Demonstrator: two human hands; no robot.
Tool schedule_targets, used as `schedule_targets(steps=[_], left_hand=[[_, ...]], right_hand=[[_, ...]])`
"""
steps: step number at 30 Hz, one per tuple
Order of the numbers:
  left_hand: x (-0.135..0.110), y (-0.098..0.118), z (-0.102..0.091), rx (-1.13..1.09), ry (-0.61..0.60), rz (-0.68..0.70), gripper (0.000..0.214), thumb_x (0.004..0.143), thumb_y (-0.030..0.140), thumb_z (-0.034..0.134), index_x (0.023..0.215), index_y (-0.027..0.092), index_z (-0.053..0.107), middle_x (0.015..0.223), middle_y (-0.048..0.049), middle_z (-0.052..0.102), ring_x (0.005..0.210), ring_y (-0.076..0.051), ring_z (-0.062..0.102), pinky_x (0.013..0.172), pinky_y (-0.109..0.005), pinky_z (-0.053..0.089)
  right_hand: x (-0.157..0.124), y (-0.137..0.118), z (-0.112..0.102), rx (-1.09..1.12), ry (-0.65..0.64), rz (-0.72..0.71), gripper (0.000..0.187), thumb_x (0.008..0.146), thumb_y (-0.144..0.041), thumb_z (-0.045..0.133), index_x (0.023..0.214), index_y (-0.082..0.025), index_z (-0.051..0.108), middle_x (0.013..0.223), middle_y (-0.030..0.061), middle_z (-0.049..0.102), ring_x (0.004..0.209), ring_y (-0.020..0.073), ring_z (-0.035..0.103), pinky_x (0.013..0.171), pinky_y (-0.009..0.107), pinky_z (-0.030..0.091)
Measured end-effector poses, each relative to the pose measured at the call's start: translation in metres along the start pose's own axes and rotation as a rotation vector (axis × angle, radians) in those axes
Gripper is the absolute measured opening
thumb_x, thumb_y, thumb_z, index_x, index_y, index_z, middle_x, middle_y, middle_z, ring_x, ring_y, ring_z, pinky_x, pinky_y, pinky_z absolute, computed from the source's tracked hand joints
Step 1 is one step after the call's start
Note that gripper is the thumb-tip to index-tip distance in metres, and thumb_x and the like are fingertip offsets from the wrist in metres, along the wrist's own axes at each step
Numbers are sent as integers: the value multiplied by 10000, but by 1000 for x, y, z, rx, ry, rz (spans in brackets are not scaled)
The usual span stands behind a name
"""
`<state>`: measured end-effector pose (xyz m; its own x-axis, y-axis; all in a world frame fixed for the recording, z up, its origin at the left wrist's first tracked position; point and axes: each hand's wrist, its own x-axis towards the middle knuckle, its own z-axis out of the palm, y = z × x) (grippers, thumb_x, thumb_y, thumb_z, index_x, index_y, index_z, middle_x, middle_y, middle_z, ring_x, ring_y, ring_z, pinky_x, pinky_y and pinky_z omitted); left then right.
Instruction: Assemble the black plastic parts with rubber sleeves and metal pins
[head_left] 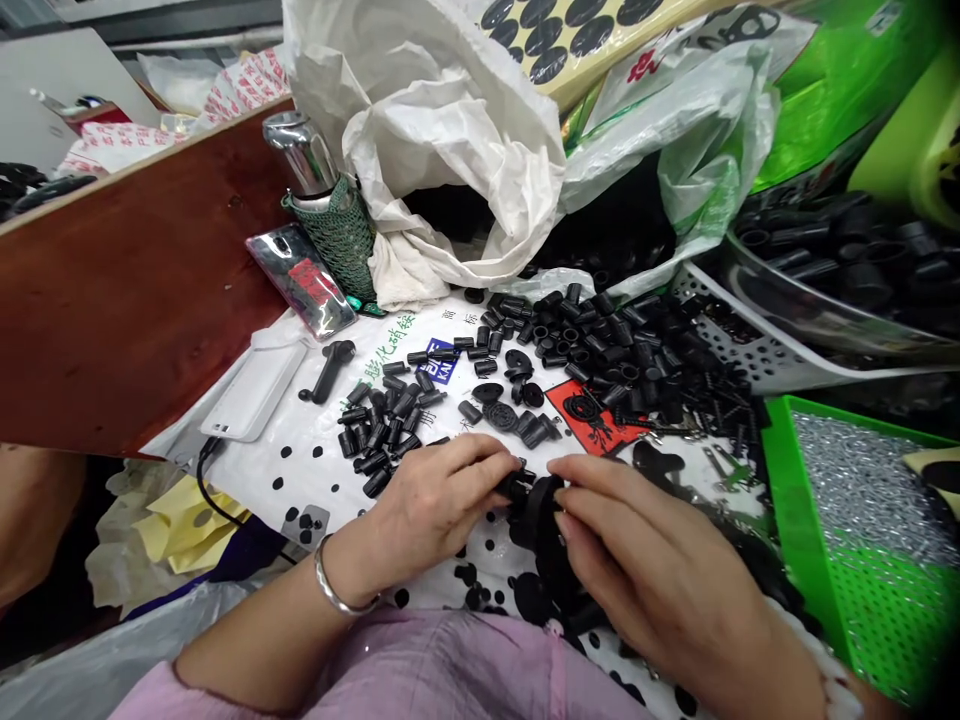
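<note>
My left hand, with a silver bangle at the wrist, pinches a small black plastic tube at its fingertips. My right hand grips a larger black plastic part, its fingers curled over the top. The two pieces touch between the hands, just above the white printed sheet. Several short black tubes lie in a pile just beyond my left hand. A bigger heap of black tubes spreads beyond my right hand.
A green tray of small metal pieces sits at the right. White plastic bags rise behind the heaps. A steel flask in green netting, a phone and a white power bank lie by a brown wooden board at the left.
</note>
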<state>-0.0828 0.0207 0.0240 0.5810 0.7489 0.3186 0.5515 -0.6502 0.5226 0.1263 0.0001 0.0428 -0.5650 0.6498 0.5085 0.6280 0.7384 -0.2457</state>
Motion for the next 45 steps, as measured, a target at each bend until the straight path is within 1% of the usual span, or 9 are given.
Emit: schedule_targets(steps=[4,8,14,17,23,30,33,39,45], left_hand=[[-2,0,1,69,-8,14,342,863,162,443,1201,189,488,1008,-111,613,823,-197,591,698,-289,463],[1,2,2,98,-76,57,294,883,171,389,1143,141,523,972,-131,614,812,-207,583,688,-306,461],[5,-2,5,-149,-13,70,263,888,222,423,1120,128,503,909,-114,597,796,-182,563,693,-281,472],[5,-5,8,-270,62,87,241,885,202,437,1104,120,497,894,-108,585,787,-169,546,696,-276,471],[7,-9,14,-331,40,116,214,879,180,438,1048,79,523,829,-109,572,747,-162,525,690,-270,462],[10,-4,11,-580,-2,-52,235,884,275,456,959,95,586,728,-51,554,646,-123,512,605,-213,433],[9,-2,12,-604,-23,-43,233,885,275,454,945,92,585,730,-51,555,645,-121,510,608,-211,431],[7,1,17,-445,1,33,201,885,231,441,954,88,564,716,-55,531,640,-129,471,604,-229,415],[10,-1,11,-514,-17,-6,193,884,243,452,981,111,555,742,-47,542,665,-126,493,642,-227,421]], right_hand=[[-12,-5,5,-113,-15,-107,266,777,-63,491,1037,-81,543,1123,180,572,999,255,565,783,388,534],[-8,-8,6,-54,-12,-29,195,809,-107,485,990,-87,556,1040,162,606,932,217,592,766,346,544],[12,2,-3,165,-42,135,113,833,-153,481,912,-146,561,1010,105,611,928,145,593,794,238,524],[10,4,1,107,3,59,159,820,-112,483,953,-106,569,1037,131,611,965,158,582,837,253,503],[2,3,9,105,-2,-7,225,795,-47,469,996,-84,566,1063,147,607,1003,174,567,842,278,496],[7,6,10,152,69,33,190,779,-33,498,949,-82,568,1005,147,625,939,163,591,800,261,509],[5,7,12,215,52,29,210,774,-16,490,960,-78,564,1025,144,612,965,157,577,828,254,494],[4,5,9,408,7,317,144,827,-91,476,918,-164,561,987,63,601,950,94,564,830,159,468],[8,2,-2,162,-96,97,328,857,-136,430,1182,-101,457,1128,127,547,1072,146,510,881,234,471]])
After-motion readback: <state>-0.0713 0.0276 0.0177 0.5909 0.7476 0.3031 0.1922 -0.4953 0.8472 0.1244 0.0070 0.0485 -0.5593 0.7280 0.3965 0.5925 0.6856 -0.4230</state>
